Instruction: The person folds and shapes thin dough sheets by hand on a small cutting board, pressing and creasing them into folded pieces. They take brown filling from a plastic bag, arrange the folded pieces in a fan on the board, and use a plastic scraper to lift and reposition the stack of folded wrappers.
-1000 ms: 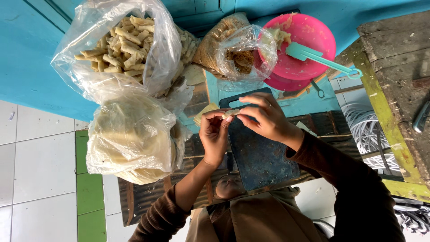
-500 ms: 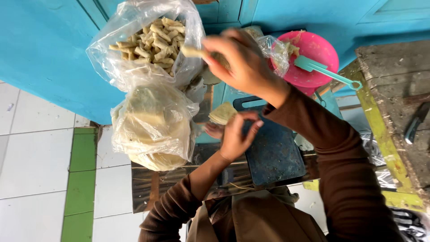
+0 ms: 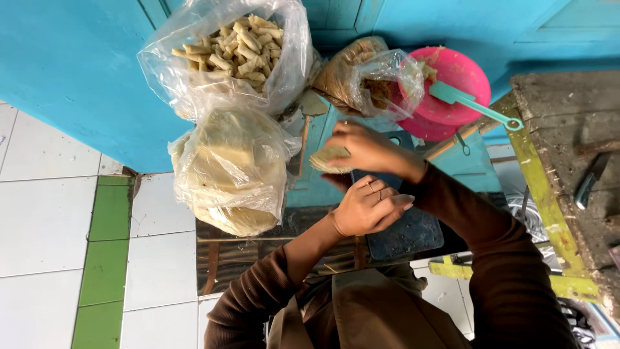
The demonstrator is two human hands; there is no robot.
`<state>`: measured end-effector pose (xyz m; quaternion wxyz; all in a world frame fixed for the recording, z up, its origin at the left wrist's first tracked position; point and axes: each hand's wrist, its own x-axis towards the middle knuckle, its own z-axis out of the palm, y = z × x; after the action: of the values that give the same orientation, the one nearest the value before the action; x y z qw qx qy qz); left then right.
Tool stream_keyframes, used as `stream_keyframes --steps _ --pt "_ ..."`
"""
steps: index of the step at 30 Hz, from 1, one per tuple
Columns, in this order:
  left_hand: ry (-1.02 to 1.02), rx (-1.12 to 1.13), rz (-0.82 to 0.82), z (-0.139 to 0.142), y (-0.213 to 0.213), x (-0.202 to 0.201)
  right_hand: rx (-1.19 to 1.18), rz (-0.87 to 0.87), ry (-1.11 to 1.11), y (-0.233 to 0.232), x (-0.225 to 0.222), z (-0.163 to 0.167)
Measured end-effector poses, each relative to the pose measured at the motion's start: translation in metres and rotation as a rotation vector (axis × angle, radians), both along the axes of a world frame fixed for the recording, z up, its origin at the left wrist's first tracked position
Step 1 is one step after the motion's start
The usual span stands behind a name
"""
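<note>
One wrapper (image 3: 328, 158), two hands, three bags.

A bright turquoise wall (image 3: 71, 71) fills the far left, with panelled doors (image 3: 413, 19) of the same colour to its right. White floor tiles (image 3: 39, 220) lie below, crossed by a green tile strip (image 3: 106, 258). A worn, yellow-edged wooden table (image 3: 568, 148) stands at right, in even daylight.
</note>
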<state>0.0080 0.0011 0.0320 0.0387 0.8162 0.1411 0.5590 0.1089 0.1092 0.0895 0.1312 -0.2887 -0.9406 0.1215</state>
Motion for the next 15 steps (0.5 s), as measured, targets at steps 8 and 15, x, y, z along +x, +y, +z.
stream_keyframes --steps 8,15 --pt "0.028 0.013 -0.012 -0.004 -0.002 0.000 0.353 -0.058 -0.199 -0.033 -0.023 -0.029" --pt "-0.130 -0.342 -0.050 -0.031 0.004 0.005 -0.445 -0.320 0.408 0.004 0.021 0.000"
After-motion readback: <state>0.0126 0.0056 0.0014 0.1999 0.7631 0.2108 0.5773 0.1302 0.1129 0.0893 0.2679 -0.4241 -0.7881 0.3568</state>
